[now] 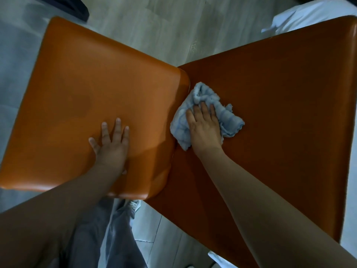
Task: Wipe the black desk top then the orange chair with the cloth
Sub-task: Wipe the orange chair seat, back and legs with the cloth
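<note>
View from above. Pale wood-grain floor [154, 26] forms the background on all sides. The orange chair [280, 113] fills most of the field as 2 smooth padded panels that meet near the centre: a darker right panel [289, 84] and a brighter left panel [77, 93], whose rounded corner overlaps the right one. Which panel is the seat and which the back cannot be told.

2 bare forearms enter from the lower edge, 1 onto each panel. Grey trousers [108, 238] show between the forearms, below the left panel. White fabric [309, 16] lies at the upper right behind the chair, and a dark object [73, 6] is cut off by the upper left edge.

The cloth [229, 120], light blue and crumpled, lies on the right panel just beside the junction with the left panel. The right hand [204, 126] lies palm down on the cloth, fingers extended and close together, pressing it against the panel; a fold of the cloth hides the fingertips. The left hand [112, 147] rests palm down on the left panel near its lower right corner, fingers straight and slightly spread, holding nothing. A light shoe [134, 206] shows on the floor just below the left panel.
</note>
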The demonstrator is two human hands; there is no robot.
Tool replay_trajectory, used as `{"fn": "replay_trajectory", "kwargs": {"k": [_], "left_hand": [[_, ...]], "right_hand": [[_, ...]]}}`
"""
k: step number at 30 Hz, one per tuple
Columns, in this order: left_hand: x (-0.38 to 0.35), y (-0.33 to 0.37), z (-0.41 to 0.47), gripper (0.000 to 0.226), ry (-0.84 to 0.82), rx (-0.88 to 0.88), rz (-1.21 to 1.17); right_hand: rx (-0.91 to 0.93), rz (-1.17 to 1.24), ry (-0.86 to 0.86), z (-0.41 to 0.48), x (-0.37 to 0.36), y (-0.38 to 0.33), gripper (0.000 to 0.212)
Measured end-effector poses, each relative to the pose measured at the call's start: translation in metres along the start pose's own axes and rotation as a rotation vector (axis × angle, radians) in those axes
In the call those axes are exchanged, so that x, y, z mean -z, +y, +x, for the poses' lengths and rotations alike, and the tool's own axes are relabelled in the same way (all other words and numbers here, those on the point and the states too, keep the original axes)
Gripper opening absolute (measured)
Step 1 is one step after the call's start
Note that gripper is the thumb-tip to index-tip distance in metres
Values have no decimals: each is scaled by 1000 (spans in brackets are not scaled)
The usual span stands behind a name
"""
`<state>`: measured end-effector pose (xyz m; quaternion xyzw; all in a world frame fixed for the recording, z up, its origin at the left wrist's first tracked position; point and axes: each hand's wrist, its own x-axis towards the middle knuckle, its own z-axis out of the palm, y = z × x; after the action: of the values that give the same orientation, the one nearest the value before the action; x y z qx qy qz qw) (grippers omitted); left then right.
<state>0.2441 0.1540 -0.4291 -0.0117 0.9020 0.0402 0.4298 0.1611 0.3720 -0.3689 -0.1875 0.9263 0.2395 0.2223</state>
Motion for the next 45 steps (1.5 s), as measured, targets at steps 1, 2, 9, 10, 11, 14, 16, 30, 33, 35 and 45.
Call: {"fn": "replay_trajectory", "kwargs": {"k": [1,2,9,10,11,14,16,30,33,35,45], "left_hand": [[0,0,-1,137,1,-4,-10],[1,0,-1,137,6,-9,-15],[29,-5,-20,122,23,-40,-62],[36,-4,-25,119,30,-49,-71],[41,-2,-30,117,41,-67,-75],[50,7,-53,107,45,-144,-105],[50,14,-69,98,41,-183,-147],[45,44,-139,72,153,-236,-212],[27,43,-139,70,94,-227,-226],[17,40,-138,69,69,-218,-237],[8,18,-118,56,89,-214,-225]], "right_hand": [[0,18,-6,-1,1,-1,83],[1,48,-6,-2,2,-2,80],[-27,387,167,-53,44,10,47],[-51,429,209,-66,53,13,45],[-72,458,239,-80,62,17,44],[-117,482,269,-122,87,28,42],[-113,468,277,-148,99,37,42],[-286,359,323,-256,90,62,46],[-339,328,331,-248,80,57,48],[-365,317,336,-242,77,56,48],[-297,249,235,-212,65,36,61]]}}
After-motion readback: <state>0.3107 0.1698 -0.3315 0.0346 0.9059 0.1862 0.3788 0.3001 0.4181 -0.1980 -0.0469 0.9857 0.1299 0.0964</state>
